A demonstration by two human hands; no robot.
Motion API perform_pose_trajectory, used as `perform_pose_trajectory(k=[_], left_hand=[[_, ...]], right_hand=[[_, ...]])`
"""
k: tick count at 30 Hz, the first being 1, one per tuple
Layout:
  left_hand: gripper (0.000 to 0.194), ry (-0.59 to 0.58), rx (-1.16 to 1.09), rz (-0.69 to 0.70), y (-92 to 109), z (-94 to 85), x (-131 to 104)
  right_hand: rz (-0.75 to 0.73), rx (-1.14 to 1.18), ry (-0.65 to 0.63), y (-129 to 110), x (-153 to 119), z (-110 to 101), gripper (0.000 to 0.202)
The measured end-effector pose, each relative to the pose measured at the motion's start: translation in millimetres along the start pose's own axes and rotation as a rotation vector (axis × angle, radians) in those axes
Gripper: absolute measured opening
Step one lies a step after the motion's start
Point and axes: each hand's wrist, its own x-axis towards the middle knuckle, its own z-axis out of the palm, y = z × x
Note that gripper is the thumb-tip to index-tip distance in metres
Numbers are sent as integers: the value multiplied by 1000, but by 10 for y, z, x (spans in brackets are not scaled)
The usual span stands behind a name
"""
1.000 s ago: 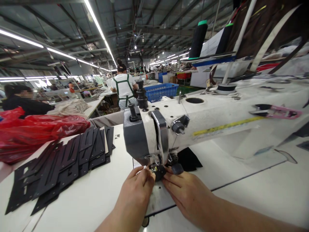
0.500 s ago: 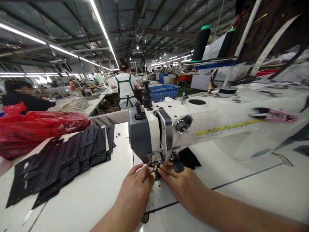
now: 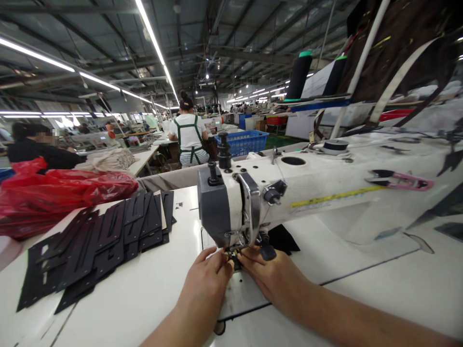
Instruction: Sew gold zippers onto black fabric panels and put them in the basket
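Under the head of a white and grey sewing machine (image 3: 214, 207), my two hands meet close to the needle and presser foot. My left hand (image 3: 208, 284) lies on the left of the foot, thumb and fingers pressed together at a small dark piece (image 3: 237, 264). From the other side my right hand (image 3: 277, 277) pinches at the same piece, its fingertips partly behind the machine's foot parts. Most of that piece is hidden by fingers and metal, so its kind cannot be made out. Black fabric (image 3: 284, 238) lies flat behind my right hand.
Many black flat cut pieces (image 3: 108, 241) overlap in rows on the left of the white table (image 3: 119, 318), beside a red plastic bag (image 3: 72, 193). Pink-handled thread snips (image 3: 401, 179) rest on the machine arm. Black thread cones (image 3: 299, 77) stand behind. A co-worker (image 3: 188, 132) sits ahead near a blue basket (image 3: 246, 140).
The view has shifted slightly, so the machine and table sit a little lower and the left-hand items further right. Both hands keep their place at the presser foot.
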Motion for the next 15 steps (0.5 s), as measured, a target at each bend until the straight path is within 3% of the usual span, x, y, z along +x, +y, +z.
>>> perform_pose_trajectory(k=[7, 15], left_hand=[[11, 40, -8, -25, -12, 53, -21], [13, -10, -30, -44, -19, 30, 5]], right_hand=[[-30, -59, 31, -5, 17, -4, 26], [9, -51, -26, 40, -18, 28, 21]])
